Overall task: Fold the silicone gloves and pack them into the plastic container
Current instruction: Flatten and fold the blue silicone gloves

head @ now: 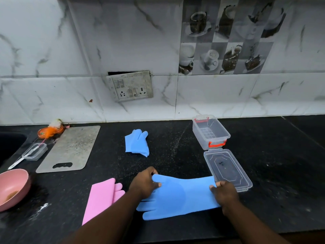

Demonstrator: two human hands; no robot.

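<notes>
A blue silicone glove (181, 196) lies flat on the black counter (168, 138) near the front edge, fingers pointing left. My left hand (144, 184) grips its finger end. My right hand (226, 193) pinches its cuff end. A second blue glove (136, 143) rests folded farther back in the middle. A pink glove (102, 196) lies left of my left arm. The clear plastic container (210, 132) with red latches stands open at the back right, nothing inside. Its clear lid (226, 170) lies in front of it, just beyond my right hand.
A grey cutting board (70, 148) lies at the left. A pink bowl (11, 188) sits at the far left front, a small clear box (36, 152) and an orange scrubber (50, 132) behind it. A wall socket plate (130, 86) hangs above the counter.
</notes>
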